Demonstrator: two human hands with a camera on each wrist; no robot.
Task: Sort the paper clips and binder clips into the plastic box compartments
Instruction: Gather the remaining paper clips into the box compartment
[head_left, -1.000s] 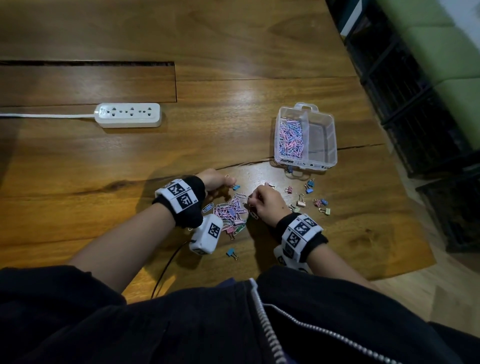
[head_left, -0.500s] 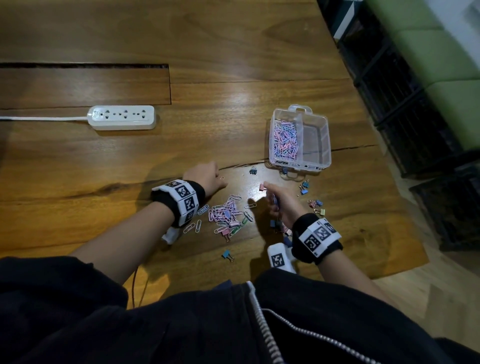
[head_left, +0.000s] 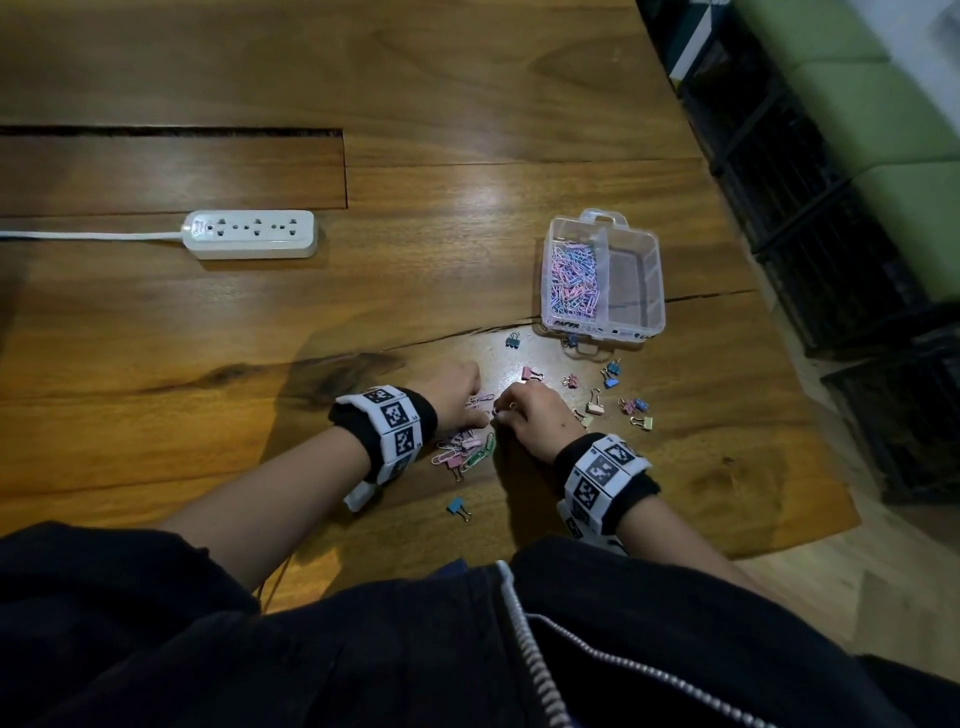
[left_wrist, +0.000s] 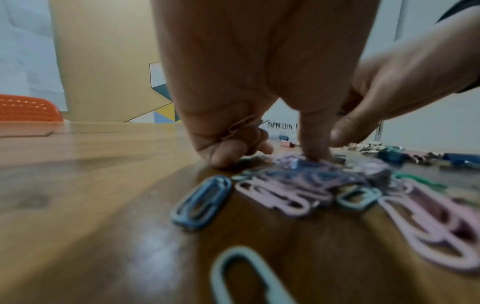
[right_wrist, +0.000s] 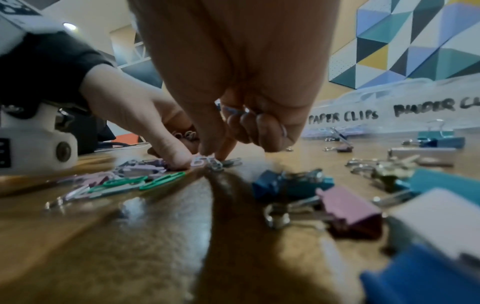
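Note:
A loose pile of pastel paper clips (head_left: 462, 447) lies on the wooden table (head_left: 208, 338) in front of me. My left hand (head_left: 457, 392) is on the pile's far end: its curled fingers hold pink paper clips (left_wrist: 242, 127) and one finger (left_wrist: 313, 148) presses on the pile. My right hand (head_left: 519, 410) meets it from the right, with clips tucked under its curled fingers (right_wrist: 235, 111) and its fingertips pinching clips on the table (right_wrist: 207, 161). The clear plastic box (head_left: 652, 322) has paper clips (head_left: 571, 280) in its left compartment. Its right compartment holds nothing.
Binder clips lie scattered between my right hand and the box, among them a pink one (head_left: 530, 373) and blue ones (head_left: 613, 375), plus one blue clip (head_left: 457, 506) near my body. A white power strip (head_left: 252, 234) sits at the far left. The table edge curves off at the right.
My left hand has moved right onto the paper clip pile. My right hand has turned palm down and come in to meet it at the pile.

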